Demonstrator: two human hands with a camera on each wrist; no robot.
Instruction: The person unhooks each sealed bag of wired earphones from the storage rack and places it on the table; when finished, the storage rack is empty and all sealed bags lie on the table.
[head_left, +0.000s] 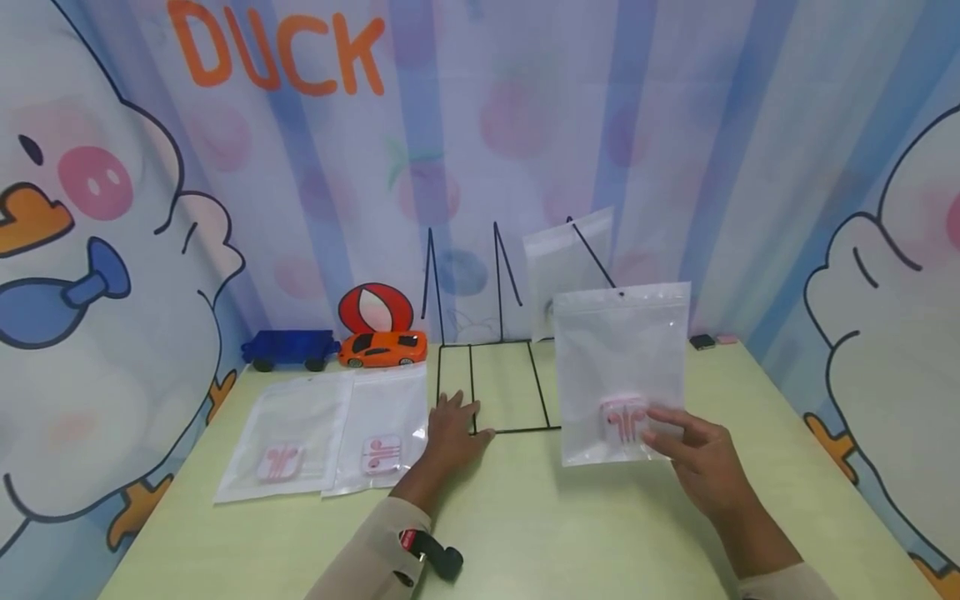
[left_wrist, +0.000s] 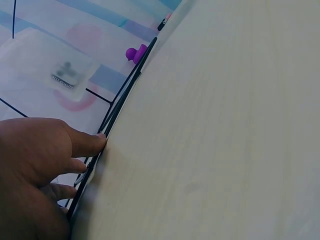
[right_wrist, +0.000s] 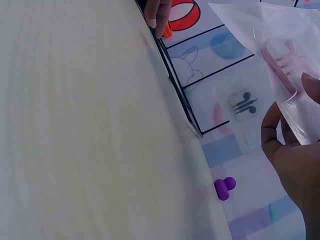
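Observation:
My right hand (head_left: 708, 458) pinches a white zip bag (head_left: 622, 342) near its lower right side, beside the boxed pink earphones (head_left: 624, 419) inside. The bag's top hole meets the front tip of the right prong of a black wire display rack (head_left: 501, 283). Farther back on that prong hangs another zip bag (head_left: 570, 250); dark earphones (right_wrist: 244, 102) show through it in the right wrist view. With its fingers spread, my left hand (head_left: 453, 429) rests on the left part of the rack's base. In the left wrist view its fingertips (left_wrist: 95, 144) touch the black wire.
Two zip bags with pink earphones (head_left: 279, 461) lie flat at the left. Behind them stand a blue toy wagon (head_left: 288, 348), an orange toy car (head_left: 384, 348) and a red-and-white ring shape (head_left: 375, 308). Small black and pink blocks (head_left: 702, 342) sit at the back right, near a patterned curtain.

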